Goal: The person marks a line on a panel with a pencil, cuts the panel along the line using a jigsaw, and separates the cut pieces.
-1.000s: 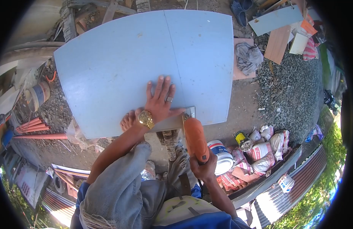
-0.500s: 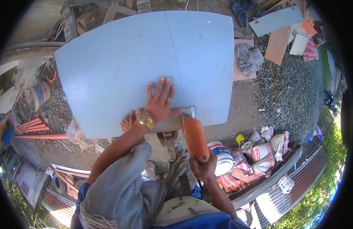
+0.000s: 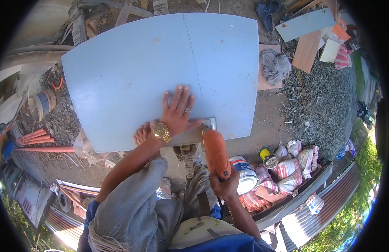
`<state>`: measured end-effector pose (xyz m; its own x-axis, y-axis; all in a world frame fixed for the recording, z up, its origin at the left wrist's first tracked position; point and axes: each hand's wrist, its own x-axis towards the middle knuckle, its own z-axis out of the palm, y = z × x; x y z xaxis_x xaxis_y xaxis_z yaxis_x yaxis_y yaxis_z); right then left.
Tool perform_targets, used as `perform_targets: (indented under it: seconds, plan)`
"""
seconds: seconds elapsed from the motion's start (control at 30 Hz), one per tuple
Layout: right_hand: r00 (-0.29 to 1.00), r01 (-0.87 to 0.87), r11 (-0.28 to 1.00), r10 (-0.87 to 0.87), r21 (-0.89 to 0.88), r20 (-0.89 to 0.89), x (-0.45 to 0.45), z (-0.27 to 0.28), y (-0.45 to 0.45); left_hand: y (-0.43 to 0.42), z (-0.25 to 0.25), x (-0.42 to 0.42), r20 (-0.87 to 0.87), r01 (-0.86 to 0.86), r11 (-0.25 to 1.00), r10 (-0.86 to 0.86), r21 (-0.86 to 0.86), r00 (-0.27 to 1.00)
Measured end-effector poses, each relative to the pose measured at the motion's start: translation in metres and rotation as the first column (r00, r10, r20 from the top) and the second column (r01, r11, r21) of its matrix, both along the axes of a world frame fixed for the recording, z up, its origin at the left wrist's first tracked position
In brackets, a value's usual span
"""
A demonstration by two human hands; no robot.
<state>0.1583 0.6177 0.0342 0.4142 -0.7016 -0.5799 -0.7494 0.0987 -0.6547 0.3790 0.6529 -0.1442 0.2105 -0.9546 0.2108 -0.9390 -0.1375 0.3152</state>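
Observation:
A large pale blue panel [image 3: 131, 71] lies flat in front of me, with a dark line drawn across it from the far edge towards the near one. My left hand [image 3: 176, 110] rests on it with fingers spread, left of the line; a ring and a gold watch are on that arm. My right hand [image 3: 225, 183] grips the rear of an orange jigsaw [image 3: 216, 153]. The jigsaw's metal base plate sits on the near edge of the panel, by the end of the line. Its blade is too small to make out. My bare foot [image 3: 142, 132] presses on the near edge, left of my hand.
White buckets [image 3: 244, 174] and several stuffed sacks [image 3: 287, 168] stand at the near right. Gravel [image 3: 320, 101] and board offcuts [image 3: 306, 50] lie farther right, with a grey cloth [image 3: 275, 66] beside the panel. Orange pipes [image 3: 39, 138] and a bucket [image 3: 43, 103] are at left.
The whole view has shifted very slightly. My hands, the jigsaw and the panel keep the same positions relative to each other.

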Motion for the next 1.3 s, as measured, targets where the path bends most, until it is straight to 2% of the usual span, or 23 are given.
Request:
perform_targets:
  seconds: [0.73,0.9,1.3]
  plan:
    - [1.0,0.005,1.0,-0.005,0.015,0.005,0.0027,0.0,-0.0028,0.0,-0.0017,0.0014,0.01,0.005,1.0,-0.005,-0.001,1.0]
    - [0.998,0.051,0.998,-0.052,0.02,0.029,0.0042,-0.001,-0.0023,-0.0006,-0.0005,0.0017,0.015,0.003,1.0,-0.003,-0.006,1.0]
    - [1.0,0.007,1.0,-0.007,-0.008,0.019,0.004,-0.0025,-0.0039,-0.0008,-0.0007,0.0014,0.013,0.003,1.0,-0.003,-0.016,1.0]
